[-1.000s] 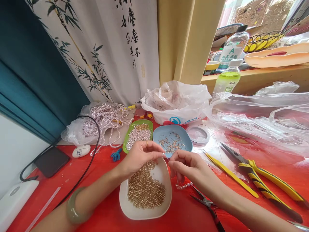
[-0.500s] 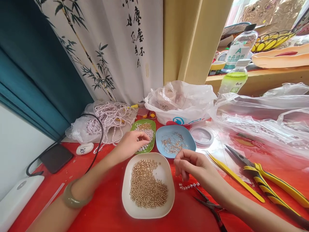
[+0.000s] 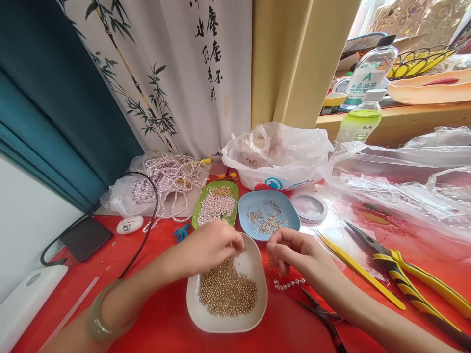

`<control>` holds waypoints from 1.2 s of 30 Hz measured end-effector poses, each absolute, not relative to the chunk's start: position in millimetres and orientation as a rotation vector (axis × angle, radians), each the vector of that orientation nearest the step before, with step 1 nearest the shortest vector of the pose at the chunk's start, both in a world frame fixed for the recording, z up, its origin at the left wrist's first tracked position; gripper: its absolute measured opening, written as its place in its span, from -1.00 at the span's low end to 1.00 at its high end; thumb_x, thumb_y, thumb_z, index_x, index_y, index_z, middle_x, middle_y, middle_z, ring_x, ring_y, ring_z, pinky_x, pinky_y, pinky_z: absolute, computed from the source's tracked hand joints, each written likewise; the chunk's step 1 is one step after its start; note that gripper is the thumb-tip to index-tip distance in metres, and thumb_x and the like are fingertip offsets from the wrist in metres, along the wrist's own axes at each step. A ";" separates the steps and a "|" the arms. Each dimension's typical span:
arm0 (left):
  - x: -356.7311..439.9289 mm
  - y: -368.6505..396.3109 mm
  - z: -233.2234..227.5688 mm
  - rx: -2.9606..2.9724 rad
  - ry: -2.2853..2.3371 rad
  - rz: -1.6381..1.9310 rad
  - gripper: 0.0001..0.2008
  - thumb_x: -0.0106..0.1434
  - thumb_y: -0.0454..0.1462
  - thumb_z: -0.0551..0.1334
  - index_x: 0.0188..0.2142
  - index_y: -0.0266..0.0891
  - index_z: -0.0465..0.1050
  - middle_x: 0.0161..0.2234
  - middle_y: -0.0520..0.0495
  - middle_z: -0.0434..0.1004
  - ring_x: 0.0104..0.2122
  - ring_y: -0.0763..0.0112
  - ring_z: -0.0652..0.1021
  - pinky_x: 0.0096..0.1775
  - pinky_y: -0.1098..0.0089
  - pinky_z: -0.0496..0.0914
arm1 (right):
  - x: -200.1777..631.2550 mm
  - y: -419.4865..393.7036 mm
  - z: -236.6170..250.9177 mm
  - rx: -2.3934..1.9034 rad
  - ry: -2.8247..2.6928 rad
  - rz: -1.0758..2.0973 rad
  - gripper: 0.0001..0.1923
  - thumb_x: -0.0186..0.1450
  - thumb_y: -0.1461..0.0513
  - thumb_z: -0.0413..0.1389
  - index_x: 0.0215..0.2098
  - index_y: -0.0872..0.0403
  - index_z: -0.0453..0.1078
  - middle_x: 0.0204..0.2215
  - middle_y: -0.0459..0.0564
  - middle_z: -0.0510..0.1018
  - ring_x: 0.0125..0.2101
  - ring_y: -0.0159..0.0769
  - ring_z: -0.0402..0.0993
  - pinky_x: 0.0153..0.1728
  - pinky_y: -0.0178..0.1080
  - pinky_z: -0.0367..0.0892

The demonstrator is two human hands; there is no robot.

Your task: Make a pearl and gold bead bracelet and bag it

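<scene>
Pinched narrow, the left hand (image 3: 211, 245) dips its fingertips into the gold beads (image 3: 226, 291) at the far edge of the white dish (image 3: 253, 318); whether it holds a bead cannot be told. Just right of the dish, the right hand (image 3: 294, 252) keeps a closed grip on something too thin to make out, above a short pearl strand (image 3: 289, 284) lying on the red tabletop (image 3: 162, 318). Beyond stand a green dish (image 3: 233, 189) of pearls and a blue dish (image 3: 290, 223) of pins. Black pliers (image 3: 320, 314) lie near the right wrist.
</scene>
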State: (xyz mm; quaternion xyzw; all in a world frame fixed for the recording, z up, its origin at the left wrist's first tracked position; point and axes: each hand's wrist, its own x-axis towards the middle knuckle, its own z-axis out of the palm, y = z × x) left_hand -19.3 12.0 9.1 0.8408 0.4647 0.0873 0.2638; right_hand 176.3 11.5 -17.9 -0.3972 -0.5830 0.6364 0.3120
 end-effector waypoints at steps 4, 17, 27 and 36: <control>-14.9 6.3 5.2 2.423 1.276 0.057 -0.80 0.10 -0.44 0.07 -0.39 -0.27 0.47 -0.43 -0.07 0.49 -0.38 0.35 0.44 -0.35 0.39 0.24 | 175.8 10.8 -17.2 -1.077 -1.547 1.685 -0.85 0.13 0.23 -0.02 -0.57 0.10 0.22 -0.68 -0.16 0.37 -0.67 -0.51 0.21 -0.61 -0.38 0.18; -16.9 12.2 4.9 2.326 1.253 0.080 -0.88 0.10 -0.36 0.10 -0.44 -0.26 0.41 -0.44 -0.04 0.43 -0.36 0.35 0.40 -0.36 0.37 0.20 | 177.6 10.4 -21.4 -1.045 -1.555 1.689 -0.86 0.14 0.23 -0.02 -0.55 0.11 0.23 -0.68 -0.17 0.37 -0.68 -0.52 0.20 -0.62 -0.40 0.14; -12.2 22.5 -2.3 1.164 1.099 0.669 -0.84 -0.07 -0.29 0.31 -0.47 -0.32 0.40 -0.53 0.01 0.42 -0.57 0.56 0.39 -0.49 0.47 0.28 | 173.9 9.0 -17.1 -1.054 -1.520 1.728 -0.87 0.14 0.24 -0.01 -0.55 0.10 0.23 -0.68 -0.17 0.39 -0.68 -0.52 0.22 -0.61 -0.40 0.15; -10.3 22.3 -10.8 0.958 1.015 0.768 -0.88 -0.06 -0.35 0.31 -0.46 -0.34 0.44 -0.50 -0.01 0.44 -0.52 0.57 0.42 -0.50 0.52 0.29 | 172.6 7.2 -16.8 -1.018 -1.550 1.729 -0.88 0.14 0.23 -0.01 -0.54 0.11 0.23 -0.67 -0.18 0.39 -0.68 -0.53 0.23 -0.62 -0.41 0.14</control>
